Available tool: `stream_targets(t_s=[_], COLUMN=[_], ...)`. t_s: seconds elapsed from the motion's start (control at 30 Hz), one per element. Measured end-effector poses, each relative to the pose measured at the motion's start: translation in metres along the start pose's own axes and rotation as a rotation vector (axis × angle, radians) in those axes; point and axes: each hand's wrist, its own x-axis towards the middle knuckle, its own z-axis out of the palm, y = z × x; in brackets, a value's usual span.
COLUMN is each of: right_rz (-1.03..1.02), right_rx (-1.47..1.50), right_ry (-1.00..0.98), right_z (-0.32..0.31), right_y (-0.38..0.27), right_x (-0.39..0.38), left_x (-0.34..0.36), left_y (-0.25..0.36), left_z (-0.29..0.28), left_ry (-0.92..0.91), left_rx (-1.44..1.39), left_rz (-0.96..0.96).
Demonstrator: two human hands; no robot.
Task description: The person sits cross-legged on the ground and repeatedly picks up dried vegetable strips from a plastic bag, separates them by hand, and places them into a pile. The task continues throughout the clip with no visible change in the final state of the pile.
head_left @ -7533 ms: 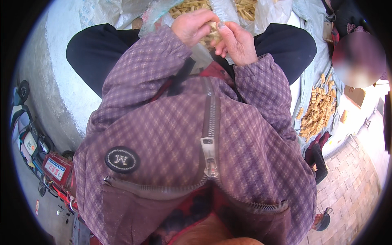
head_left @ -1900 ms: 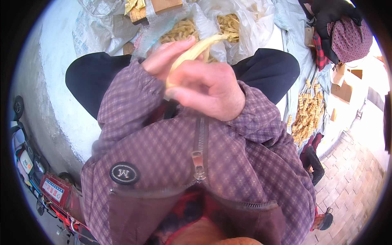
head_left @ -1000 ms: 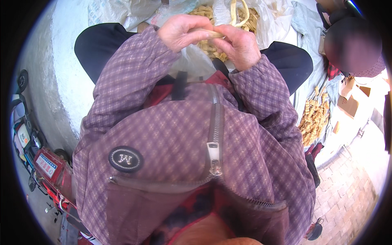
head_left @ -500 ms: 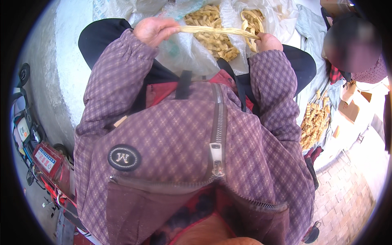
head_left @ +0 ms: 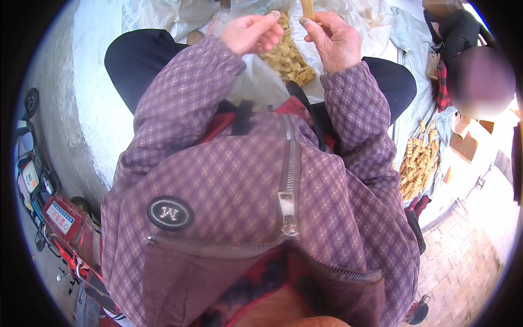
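My right hand [head_left: 336,42] pinches a flat, pale yellow strip [head_left: 308,8] between thumb and fingers. The strip points up and runs out at the top edge of the view. Just left of it, my left hand [head_left: 251,35] is held up with its thumb stretched out and its fingers loosely bent apart, holding nothing I can see. Below and between the hands lies a heap of short yellow folded pieces [head_left: 291,64] in a translucent plastic bag [head_left: 248,82] in front of my lap.
At the right, a pile of tan dried bundles [head_left: 419,166] lies on a pale blue sheet [head_left: 400,46]. Beyond it are cardboard boxes [head_left: 464,144] and another person [head_left: 482,82]. To the left stand a white wall [head_left: 95,82] and a red vehicle [head_left: 68,218].
The strip was stretched level between both hands; now only my right hand holds it, upright. My left hand has let go and moved right. My right hand has moved a little left.
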Motion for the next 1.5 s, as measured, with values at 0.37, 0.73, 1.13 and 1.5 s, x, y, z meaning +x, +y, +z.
stream_targets(t_s=[0.37, 0.73, 1.13, 1.5], right_rz=[0.165, -0.240, 0.524, 0.519], right_rx=[0.259, -0.146, 0.500, 0.682], right_ry=[-0.012, 0.066, -0.120, -0.189], right_z=[0.009, 0.015, 0.019, 0.024], right_y=[0.009, 0.010, 0.011, 0.014], right_x=[-0.029, -0.030, -0.041, -0.047], left_x=[0.015, 0.016, -0.005, 0.001], left_y=[-0.037, -0.035, -0.021, -0.025], left_z=[0.033, 0.025, 0.030, 0.008], left_ry=[-0.145, -0.168, 0.197, 0.021], left_rx=[-0.538, -0.218, 0.748, 0.806], left_rz=[-0.213, -0.220, 0.652, 0.742])
